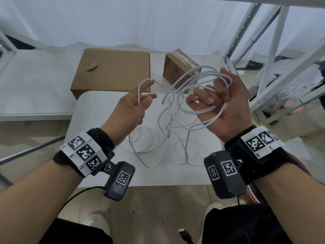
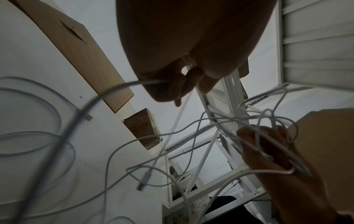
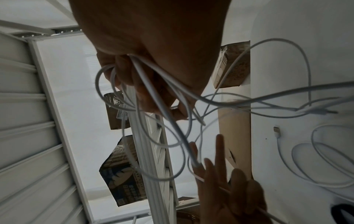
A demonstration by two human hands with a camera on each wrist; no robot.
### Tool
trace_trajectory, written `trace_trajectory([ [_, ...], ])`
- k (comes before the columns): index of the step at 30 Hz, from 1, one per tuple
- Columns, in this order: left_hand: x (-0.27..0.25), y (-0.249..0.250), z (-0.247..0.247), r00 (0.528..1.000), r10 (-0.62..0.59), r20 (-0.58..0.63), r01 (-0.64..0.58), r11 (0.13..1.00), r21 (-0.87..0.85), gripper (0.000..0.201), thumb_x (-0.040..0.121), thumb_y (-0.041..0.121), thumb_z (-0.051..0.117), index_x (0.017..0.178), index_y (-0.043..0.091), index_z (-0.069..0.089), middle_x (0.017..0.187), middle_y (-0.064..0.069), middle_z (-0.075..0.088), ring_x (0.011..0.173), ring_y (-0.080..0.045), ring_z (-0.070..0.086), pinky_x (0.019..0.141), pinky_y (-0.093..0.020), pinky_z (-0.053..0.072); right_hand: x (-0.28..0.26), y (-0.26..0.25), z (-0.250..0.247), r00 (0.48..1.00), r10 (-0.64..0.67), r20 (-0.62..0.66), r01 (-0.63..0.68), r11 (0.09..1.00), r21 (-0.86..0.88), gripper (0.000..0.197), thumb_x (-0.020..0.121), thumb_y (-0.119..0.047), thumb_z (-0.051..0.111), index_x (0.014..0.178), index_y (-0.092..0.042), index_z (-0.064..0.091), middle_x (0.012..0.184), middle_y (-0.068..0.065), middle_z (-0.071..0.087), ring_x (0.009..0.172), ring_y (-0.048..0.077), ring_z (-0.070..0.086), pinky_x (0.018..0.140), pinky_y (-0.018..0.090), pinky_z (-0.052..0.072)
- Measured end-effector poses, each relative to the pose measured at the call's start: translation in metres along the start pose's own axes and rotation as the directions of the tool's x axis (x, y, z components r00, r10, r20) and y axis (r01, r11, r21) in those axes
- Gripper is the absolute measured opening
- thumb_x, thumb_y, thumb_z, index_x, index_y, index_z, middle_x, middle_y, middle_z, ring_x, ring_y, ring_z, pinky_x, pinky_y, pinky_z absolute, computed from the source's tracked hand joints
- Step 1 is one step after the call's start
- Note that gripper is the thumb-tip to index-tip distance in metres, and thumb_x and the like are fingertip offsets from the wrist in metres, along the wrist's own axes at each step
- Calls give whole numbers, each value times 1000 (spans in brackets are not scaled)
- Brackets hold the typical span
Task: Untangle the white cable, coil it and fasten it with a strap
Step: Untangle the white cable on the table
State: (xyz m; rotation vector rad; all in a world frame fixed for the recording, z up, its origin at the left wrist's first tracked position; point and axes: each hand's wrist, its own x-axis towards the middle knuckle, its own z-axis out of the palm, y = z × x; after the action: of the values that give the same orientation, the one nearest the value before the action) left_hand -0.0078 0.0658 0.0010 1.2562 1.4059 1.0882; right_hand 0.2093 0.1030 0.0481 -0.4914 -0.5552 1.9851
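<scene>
Right now the fingers (image 1: 202, 95) of my right hand (image 1: 219, 106) are curled around several loops of the white cable (image 1: 207, 112), which cross my palm. On my left hand (image 1: 133, 106), thumb and forefinger pinch a single strand, the other fingers spread straight. Slack sags below both hands to the white table (image 1: 98, 155), where more loops lie. Beyond my fingertips sit a flat cardboard box (image 1: 112, 67) and a small taped box (image 1: 177, 66).

Cable loops (image 1: 168, 133) sprawl across the table (image 1: 91, 120). A flat cardboard box (image 1: 112, 67) and a small box (image 1: 177, 67) bar the back, a metal rack (image 1: 274, 55) the right. The left side is passable.
</scene>
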Motion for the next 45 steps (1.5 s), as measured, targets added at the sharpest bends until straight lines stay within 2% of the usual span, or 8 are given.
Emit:
trace_trajectory([
  [7,-2,0,5,989,81,126,-112,959,261,87,96,18,65,156,45,8,156,2,41,93,5,67,80,-10,50,-1,0,0,997,23,78,-27,999,43,56,95,-33,43,46,-19,22,39,-1,12,54,14,22,74,30,36],
  [12,-2,-8,2,999,29,21,-36,905,424,84,92,40,69,157,41,16,81,8,71,71,-9,68,78,-23,49,-2,-2,3,993,39,109,-46,997,69,55,97,-33,40,45,-18,25,40,-1,17,53,13,24,73,30,35],
  [20,1,-9,3,988,150,35,-145,833,535,87,97,31,62,157,45,1,155,-1,43,134,-16,49,96,-24,42,-9,-1,8,971,103,216,-119,991,62,56,97,-28,45,46,-17,26,42,0,19,51,14,30,71,32,31],
  [27,0,-10,6,982,169,82,-188,886,425,115,94,26,69,147,49,-30,154,4,44,122,-19,62,95,-43,55,-10,-4,7,945,178,274,-193,981,27,58,98,-30,46,45,-20,23,39,-5,15,44,10,27,64,30,28],
  [32,4,-15,6,968,209,140,-248,880,405,113,94,26,69,151,45,-26,134,55,29,101,-38,68,84,-45,58,-11,-4,8,914,241,325,-281,956,80,54,99,-29,48,48,-17,35,39,-6,14,39,7,16,63,31,40],
  [36,4,-16,7,979,187,76,-201,881,428,78,99,25,60,157,33,9,101,7,71,80,-15,71,83,-33,57,-8,-4,6,929,206,308,-242,967,82,57,100,-34,40,46,-20,23,40,-5,13,41,7,17,63,29,29],
  [41,1,-4,5,959,250,-131,-166,875,456,33,105,38,43,86,26,67,70,-20,60,60,-23,53,58,-29,42,3,-13,-5,991,114,64,-121,985,124,58,105,-39,29,50,-22,25,45,-5,18,47,9,24,65,27,26],
  [45,-1,5,2,921,295,-256,-184,906,381,33,102,38,52,77,25,68,54,3,56,51,-12,49,52,-23,36,10,-16,-18,917,-22,-397,19,1000,-13,55,101,-39,47,52,-20,32,48,-4,23,43,11,28,58,25,32],
])
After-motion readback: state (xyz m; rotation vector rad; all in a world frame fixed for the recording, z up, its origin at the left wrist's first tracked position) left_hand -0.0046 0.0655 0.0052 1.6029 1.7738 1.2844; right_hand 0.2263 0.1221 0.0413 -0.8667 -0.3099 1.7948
